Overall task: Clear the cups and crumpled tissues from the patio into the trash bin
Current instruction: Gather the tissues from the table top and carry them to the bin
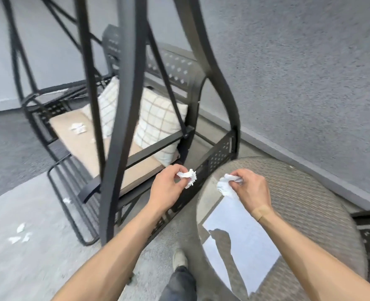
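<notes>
A black metal swing bench (123,105) with a tan seat cushion (86,146) fills the left, beside a round glass-topped wicker table (310,205) on the right. The left hand (169,187) pinches a crumpled tissue (188,177) above the bench's armrest, its long axis running down and to the right. The right hand (251,187) grips a second tissue (225,187) over the table, hanging down-left. More tissues lie on the cushion (79,128) and the floor (20,233).
</notes>
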`<control>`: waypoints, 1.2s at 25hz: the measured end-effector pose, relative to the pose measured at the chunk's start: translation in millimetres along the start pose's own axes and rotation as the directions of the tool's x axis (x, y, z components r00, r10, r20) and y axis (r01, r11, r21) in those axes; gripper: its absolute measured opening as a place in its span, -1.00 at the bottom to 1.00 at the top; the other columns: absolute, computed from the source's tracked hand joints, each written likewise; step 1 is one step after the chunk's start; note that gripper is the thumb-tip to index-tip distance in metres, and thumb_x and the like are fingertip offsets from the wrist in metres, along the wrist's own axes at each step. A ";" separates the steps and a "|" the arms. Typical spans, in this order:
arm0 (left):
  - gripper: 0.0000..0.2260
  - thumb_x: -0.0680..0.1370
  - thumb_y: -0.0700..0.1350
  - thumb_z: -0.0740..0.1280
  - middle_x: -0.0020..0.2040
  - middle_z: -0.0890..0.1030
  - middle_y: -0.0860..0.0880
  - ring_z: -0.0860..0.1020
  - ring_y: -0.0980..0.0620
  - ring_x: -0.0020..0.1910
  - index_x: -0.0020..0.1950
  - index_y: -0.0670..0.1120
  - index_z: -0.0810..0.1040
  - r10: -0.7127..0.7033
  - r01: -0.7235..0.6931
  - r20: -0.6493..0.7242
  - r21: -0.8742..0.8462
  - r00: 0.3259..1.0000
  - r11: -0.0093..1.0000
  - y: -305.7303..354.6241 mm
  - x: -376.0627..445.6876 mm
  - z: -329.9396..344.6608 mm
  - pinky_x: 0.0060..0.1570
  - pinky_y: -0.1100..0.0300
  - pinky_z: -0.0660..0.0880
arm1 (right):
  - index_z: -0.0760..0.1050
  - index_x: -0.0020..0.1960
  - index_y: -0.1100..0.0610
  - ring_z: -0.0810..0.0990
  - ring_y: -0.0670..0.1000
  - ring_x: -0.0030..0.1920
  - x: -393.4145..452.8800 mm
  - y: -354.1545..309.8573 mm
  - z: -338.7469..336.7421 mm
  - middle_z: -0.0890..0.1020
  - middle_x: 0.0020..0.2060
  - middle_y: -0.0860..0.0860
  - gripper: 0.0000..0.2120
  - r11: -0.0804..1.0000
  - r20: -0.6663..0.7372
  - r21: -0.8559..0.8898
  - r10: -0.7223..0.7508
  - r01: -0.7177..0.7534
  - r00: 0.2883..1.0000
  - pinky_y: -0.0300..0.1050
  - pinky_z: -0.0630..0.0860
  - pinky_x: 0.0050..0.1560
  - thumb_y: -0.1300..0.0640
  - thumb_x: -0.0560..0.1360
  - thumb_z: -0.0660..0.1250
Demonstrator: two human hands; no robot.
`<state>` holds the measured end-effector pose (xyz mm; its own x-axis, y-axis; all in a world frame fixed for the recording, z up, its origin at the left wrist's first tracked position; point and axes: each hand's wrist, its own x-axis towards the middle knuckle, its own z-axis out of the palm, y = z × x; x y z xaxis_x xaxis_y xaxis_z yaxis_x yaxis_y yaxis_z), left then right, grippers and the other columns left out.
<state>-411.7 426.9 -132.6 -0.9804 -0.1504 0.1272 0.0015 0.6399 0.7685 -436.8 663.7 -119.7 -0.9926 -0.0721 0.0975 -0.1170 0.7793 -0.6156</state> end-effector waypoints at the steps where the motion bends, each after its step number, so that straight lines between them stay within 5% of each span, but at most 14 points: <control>1: -0.88 0.45 -0.02 0.43 -0.09 0.61 0.17 0.53 0.20 -0.10 -0.08 0.15 0.53 -0.025 0.026 -0.041 0.004 0.999 1.000 -6.8 -15.5 -12.6 -0.06 0.12 0.47 | 0.60 -0.10 -0.01 0.59 0.08 -0.10 -5.6 -12.2 8.4 0.65 -0.12 -0.02 -0.88 0.999 0.035 0.025 -0.028 0.027 0.999 0.01 0.49 -0.05 0.18 0.40 0.40; 6: -0.88 0.46 -0.01 0.43 -0.09 0.60 0.24 0.52 0.26 -0.12 -0.08 0.18 0.55 -0.198 0.205 -0.243 0.001 0.949 0.979 -49.0 -88.7 -83.3 -0.14 0.27 0.42 | 0.60 -0.14 -0.03 0.59 -0.01 -0.14 -29.4 -78.8 49.1 0.64 -0.19 -0.08 -0.89 0.979 0.163 0.133 -0.177 0.156 0.971 -0.04 0.49 -0.07 0.17 0.38 0.41; 14: -0.81 0.44 -0.01 0.46 -0.16 0.60 0.26 0.54 0.30 -0.14 -0.17 0.28 0.51 -0.342 0.382 -0.503 -0.025 0.794 0.924 -108.4 -216.0 -200.3 -0.24 0.45 0.33 | 0.59 -0.14 0.02 0.58 0.04 -0.12 -93.2 -211.4 126.7 0.65 -0.17 -0.03 -0.94 0.883 0.329 0.204 -0.468 0.422 0.820 -0.01 0.46 -0.08 0.15 0.41 0.38; 17: -0.79 0.43 -0.02 0.46 -0.16 0.60 0.28 0.55 0.29 -0.12 -0.18 0.29 0.51 -0.395 0.450 -0.610 -0.069 0.687 0.890 -133.0 -284.7 -254.0 -0.16 0.28 0.44 | 0.61 -0.12 0.04 0.59 0.07 -0.10 -140.2 -275.2 165.5 0.66 -0.15 0.01 -0.93 0.820 0.365 0.236 -0.572 0.521 0.735 -0.01 0.47 -0.08 0.15 0.40 0.39; 30: -0.90 0.44 -0.01 0.46 -0.15 0.64 0.14 0.57 0.28 -0.15 -0.11 0.16 0.59 -0.511 0.636 -0.827 -0.268 0.234 0.723 -225.7 -585.2 -437.2 -0.23 0.24 0.43 | 0.65 -0.09 0.06 0.63 0.10 -0.10 -398.3 -521.6 306.2 0.70 -0.17 0.04 -0.89 0.519 0.412 0.456 -0.843 0.723 0.345 -0.08 0.49 -0.17 0.17 0.38 0.45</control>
<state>247.8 41.0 -106.3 -0.0669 -0.9856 0.1552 -0.5700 0.1654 0.8048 10.0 95.3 -76.9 -0.2571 -0.9385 0.2305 -0.7928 0.0684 -0.6057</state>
